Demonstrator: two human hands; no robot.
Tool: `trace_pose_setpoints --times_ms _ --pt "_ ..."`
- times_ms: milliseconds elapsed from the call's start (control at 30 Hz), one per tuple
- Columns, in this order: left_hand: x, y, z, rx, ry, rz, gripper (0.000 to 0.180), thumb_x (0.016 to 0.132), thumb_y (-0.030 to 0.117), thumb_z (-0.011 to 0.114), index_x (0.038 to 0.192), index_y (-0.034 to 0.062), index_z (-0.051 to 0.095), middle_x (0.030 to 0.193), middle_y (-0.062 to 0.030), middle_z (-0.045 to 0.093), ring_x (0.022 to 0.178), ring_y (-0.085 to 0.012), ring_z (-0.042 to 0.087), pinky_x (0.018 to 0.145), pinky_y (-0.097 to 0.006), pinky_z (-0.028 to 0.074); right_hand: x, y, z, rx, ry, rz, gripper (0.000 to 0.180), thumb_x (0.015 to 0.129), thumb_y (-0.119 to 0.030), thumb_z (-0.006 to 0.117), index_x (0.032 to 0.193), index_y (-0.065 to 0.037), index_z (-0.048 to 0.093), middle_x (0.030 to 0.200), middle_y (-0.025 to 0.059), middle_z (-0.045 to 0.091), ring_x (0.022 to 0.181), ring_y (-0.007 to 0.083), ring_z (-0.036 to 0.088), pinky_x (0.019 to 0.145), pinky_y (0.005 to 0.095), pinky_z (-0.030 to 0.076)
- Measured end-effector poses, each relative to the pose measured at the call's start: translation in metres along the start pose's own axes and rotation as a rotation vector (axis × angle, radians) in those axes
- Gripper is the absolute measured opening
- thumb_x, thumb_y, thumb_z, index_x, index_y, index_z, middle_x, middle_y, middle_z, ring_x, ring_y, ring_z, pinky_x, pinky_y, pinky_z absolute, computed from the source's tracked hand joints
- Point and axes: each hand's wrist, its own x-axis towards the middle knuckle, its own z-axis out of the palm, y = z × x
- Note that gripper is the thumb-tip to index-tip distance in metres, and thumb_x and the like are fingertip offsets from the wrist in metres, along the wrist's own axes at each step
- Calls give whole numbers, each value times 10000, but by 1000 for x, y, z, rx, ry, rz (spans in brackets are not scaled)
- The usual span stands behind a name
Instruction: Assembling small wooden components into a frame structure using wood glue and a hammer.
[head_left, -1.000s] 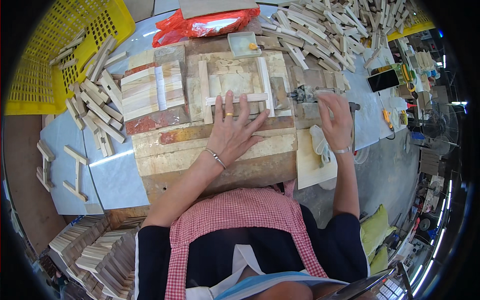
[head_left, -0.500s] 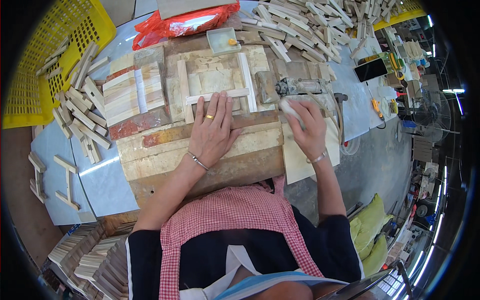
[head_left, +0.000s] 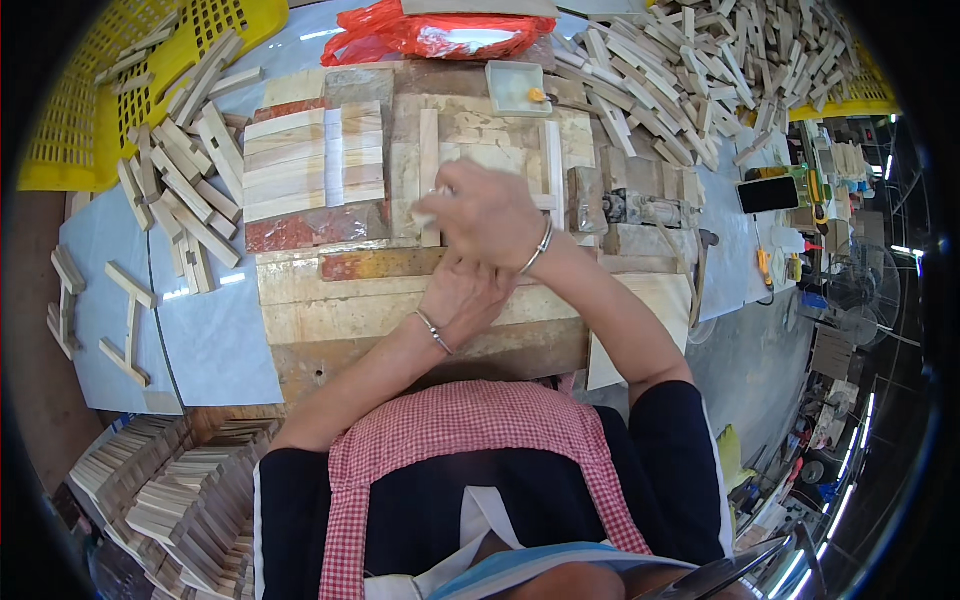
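**Hands crossed over a wooden frame on the bench**

A worn wooden workbench (head_left: 420,300) stood among heaps of short wood slats (head_left: 690,70) and a yellow crate (head_left: 110,90). On it lay a pale wooden frame (head_left: 490,150). The right hand (head_left: 485,215) curled over the frame's lower rail, pinching something small and white. The left hand (head_left: 465,295) lay flat, fingers spread, just beneath it on the bench.

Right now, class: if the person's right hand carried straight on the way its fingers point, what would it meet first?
The right hand points left across the workboard. The first thing in that line looks to be the upright wooden slat at its fingertips, then the block of stacked slats. Depth is unclear, so the hand may already touch the slat.
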Motion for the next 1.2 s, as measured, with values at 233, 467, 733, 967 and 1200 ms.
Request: trace_pose_setpoints --times_ms 233,467,733,967,1200 --pt "19 -2 -24 139 171 65 487 832 310 609 1156 -46 541 1196 -204 544 1133 -368 510 1022 -489 363 12 27 2 -44 208 329 142 795 -170 671 935 -142 677 886 76 587 835 243 613 636 321 510" --pt "52 -27 -48 -2 246 33 357 795 168 636 1098 -12 579 1119 -133 580 993 -261 553 822 -387 428 -140 42 -114 920 381 925 225 895 -130 590 1095 -38 635 981 40 649 888 97 589 757 235 466" --pt "91 -43 -71 -134 258 35 146 819 126 614 933 36 610 842 -115 575 823 -316 565 719 -396 438 -254 20 -80 -149 193 783 277 889 -183 592 1138 -71 635 1010 103 618 913 246 559 772 329 456" --pt "87 -23 -73 -1443 408 -617 261 1001 184 425 1018 -20 588 957 -108 660 859 -182 643 783 -325 523 -254 4 -59 -353 234 790 399 824 -192 662 1206 -106 584 1130 122 551 964 297 542 794 378 462" --pt "47 -8 -72 -1669 -81 -933 295 979 193 464 1124 -45 562 989 -126 645 857 -188 645 772 -317 536 -255 10 -53 -264 340 762 349 796 -104 662 1141 -78 617 1027 126 577 882 287 587 718 371 498"
